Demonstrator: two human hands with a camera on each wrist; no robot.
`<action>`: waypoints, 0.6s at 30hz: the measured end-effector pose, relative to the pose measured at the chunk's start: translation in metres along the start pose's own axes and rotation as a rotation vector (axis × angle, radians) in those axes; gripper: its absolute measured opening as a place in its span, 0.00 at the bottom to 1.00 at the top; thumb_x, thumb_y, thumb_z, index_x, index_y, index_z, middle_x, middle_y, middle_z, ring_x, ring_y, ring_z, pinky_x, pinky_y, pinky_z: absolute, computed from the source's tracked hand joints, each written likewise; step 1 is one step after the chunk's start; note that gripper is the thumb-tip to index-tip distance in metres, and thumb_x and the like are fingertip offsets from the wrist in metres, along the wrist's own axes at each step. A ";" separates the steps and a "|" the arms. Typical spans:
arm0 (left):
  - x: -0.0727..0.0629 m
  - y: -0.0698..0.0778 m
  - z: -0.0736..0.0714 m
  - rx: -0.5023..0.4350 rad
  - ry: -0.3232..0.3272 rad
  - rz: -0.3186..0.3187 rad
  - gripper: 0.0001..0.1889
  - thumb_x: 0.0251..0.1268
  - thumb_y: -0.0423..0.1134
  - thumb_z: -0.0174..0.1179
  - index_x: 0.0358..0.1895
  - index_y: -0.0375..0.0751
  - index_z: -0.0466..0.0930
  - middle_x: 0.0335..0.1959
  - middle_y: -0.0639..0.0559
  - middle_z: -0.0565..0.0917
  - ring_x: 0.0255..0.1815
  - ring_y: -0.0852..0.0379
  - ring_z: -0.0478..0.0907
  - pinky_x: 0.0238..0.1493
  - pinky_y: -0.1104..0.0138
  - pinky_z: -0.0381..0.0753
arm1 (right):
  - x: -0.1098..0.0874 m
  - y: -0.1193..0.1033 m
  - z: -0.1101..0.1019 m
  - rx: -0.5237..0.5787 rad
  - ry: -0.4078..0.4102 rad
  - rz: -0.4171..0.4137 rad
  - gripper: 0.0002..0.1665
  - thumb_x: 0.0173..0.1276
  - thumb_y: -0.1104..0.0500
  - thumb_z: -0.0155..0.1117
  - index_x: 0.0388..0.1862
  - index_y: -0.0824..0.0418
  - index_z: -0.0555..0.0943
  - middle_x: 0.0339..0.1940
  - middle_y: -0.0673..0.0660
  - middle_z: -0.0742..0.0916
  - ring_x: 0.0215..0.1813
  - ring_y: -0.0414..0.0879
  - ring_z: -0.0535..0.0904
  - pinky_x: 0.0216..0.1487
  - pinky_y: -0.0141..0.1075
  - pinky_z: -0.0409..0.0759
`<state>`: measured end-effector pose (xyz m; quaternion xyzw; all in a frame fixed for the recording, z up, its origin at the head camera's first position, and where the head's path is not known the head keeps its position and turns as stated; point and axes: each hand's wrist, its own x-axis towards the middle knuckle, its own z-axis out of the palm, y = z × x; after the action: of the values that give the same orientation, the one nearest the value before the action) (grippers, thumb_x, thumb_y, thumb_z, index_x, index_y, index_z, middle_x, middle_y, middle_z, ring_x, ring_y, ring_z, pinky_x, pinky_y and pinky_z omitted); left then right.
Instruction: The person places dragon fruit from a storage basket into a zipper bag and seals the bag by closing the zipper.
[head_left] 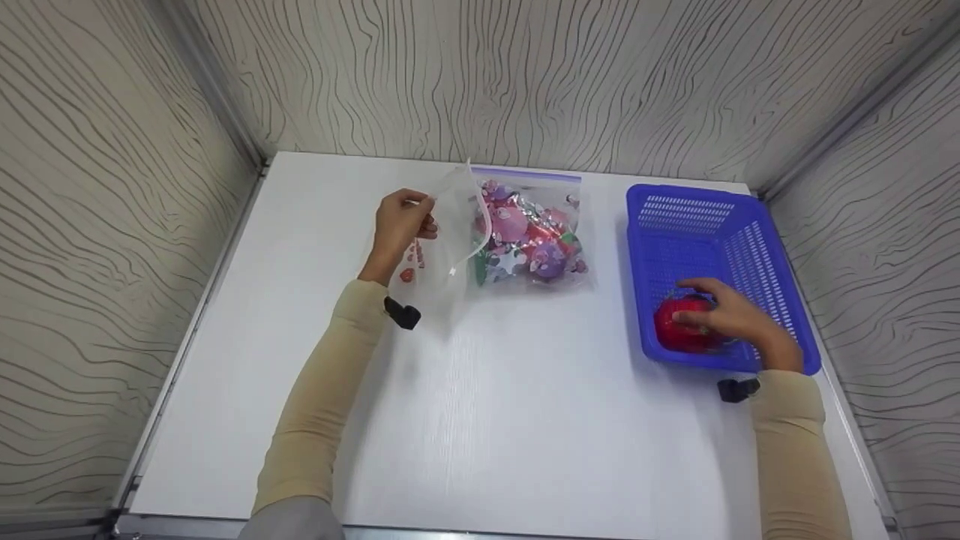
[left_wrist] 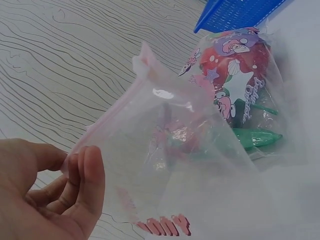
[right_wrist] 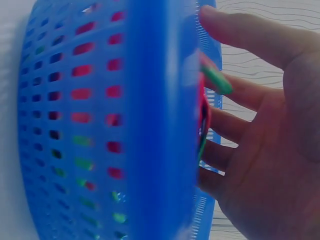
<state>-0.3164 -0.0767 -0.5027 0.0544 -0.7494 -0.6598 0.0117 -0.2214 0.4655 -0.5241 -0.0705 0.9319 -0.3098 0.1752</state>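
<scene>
My left hand pinches the edge of a clear zip bag with pink lettering, held up off the white table. In the left wrist view the bag's mouth edge runs away from my fingertips. Just right of it lies a filled zip bag with a cartoon print, red and green things showing through it. Over the near end of the blue basket, my right hand reaches in with fingers spread about a red tomato-like thing with green on top. The basket wall partly hides those fingertips in the right wrist view.
The white table carries the bags and the basket. Wood-grain panels stand behind it and at both sides. The basket sits near the right panel, its rim rising in front of the right wrist camera.
</scene>
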 end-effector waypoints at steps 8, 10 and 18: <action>0.000 0.000 0.000 -0.020 0.000 -0.009 0.16 0.79 0.38 0.60 0.59 0.29 0.81 0.29 0.49 0.84 0.25 0.61 0.87 0.35 0.67 0.92 | -0.005 0.009 0.006 0.006 -0.032 0.015 0.49 0.71 0.45 0.72 0.82 0.64 0.64 0.73 0.77 0.71 0.70 0.75 0.70 0.64 0.70 0.80; -0.001 0.000 0.000 -0.021 0.001 -0.012 0.16 0.80 0.39 0.60 0.58 0.29 0.81 0.29 0.49 0.84 0.26 0.61 0.87 0.36 0.66 0.92 | -0.007 0.011 0.005 0.006 -0.051 0.024 0.52 0.69 0.44 0.73 0.83 0.63 0.62 0.75 0.77 0.69 0.70 0.76 0.68 0.65 0.72 0.79; -0.001 -0.001 0.000 -0.004 0.009 -0.018 0.15 0.80 0.39 0.59 0.57 0.30 0.80 0.29 0.49 0.84 0.26 0.60 0.87 0.35 0.67 0.92 | -0.010 0.019 0.006 0.023 -0.101 0.048 0.64 0.63 0.48 0.79 0.86 0.64 0.51 0.78 0.78 0.62 0.74 0.77 0.62 0.70 0.75 0.73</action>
<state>-0.3153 -0.0768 -0.5040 0.0639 -0.7474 -0.6612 0.0093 -0.2102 0.4797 -0.5367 -0.0614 0.9197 -0.3122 0.2301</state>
